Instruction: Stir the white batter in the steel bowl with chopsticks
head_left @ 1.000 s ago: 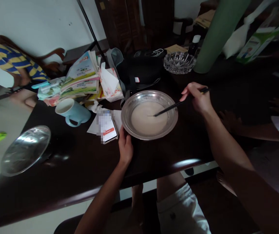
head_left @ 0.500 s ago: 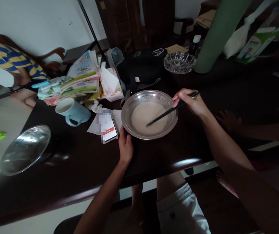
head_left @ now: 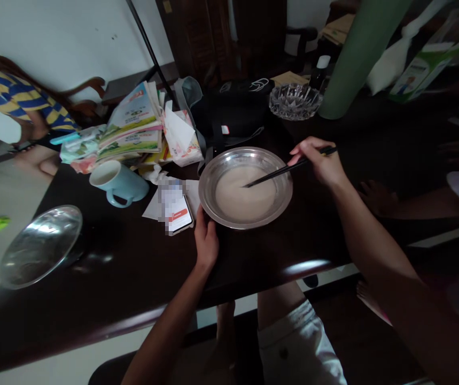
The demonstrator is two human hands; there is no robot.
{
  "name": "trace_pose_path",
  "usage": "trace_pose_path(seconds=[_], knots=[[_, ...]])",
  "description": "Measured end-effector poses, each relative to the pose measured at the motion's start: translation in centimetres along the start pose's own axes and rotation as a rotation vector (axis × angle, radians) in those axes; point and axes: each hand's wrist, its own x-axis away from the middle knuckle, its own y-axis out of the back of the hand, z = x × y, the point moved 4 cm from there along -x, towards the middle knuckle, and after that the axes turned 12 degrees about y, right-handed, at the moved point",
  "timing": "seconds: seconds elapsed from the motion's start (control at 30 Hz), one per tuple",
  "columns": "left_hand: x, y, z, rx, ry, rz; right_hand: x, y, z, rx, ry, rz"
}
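Black chopsticks (head_left: 273,174), gripped in the right hand (head_left: 320,159), have swung back to the middle of the metal bowl (head_left: 207,184), likely mid-stir; the left hand (head_left: 206,239) touches its near-left rim, grip unclear.

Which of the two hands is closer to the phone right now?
Left. The left hand is just beside the phone, at the near-left rim of the bowl. The right hand is past the bowl's far-right side, holding chopsticks.
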Motion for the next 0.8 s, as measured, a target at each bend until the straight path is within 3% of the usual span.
trace_pose_path(seconds=[0.07, 0.23, 0.4, 0.57, 0.73, 0.8], knots=[[0.0, 0.0, -0.1, 0.001, 0.006, 0.004, 0.0, 0.3, 0.1, -0.002, 0.007, -0.052], [0.0, 0.0, -0.2, 0.003, -0.006, 0.005, 0.3, -0.9, 0.1, -0.039, -0.052, 0.185], [0.0, 0.0, 0.1, 0.001, -0.005, 0.002, 0.1, 0.1, -0.2, -0.005, -0.02, -0.017], [0.0, -0.1, 0.1, 0.006, -0.001, -0.003, 0.4, -1.1, 0.1, -0.054, -0.06, 0.203], [0.0, -0.1, 0.1, -0.006, 0.0, 0.001, 0.1, 0.1, 0.1, -0.004, -0.012, -0.026], [0.0, 0.0, 0.2, -0.007, 0.005, -0.001, 0.1, 0.1, -0.1, -0.031, -0.035, 0.011]])
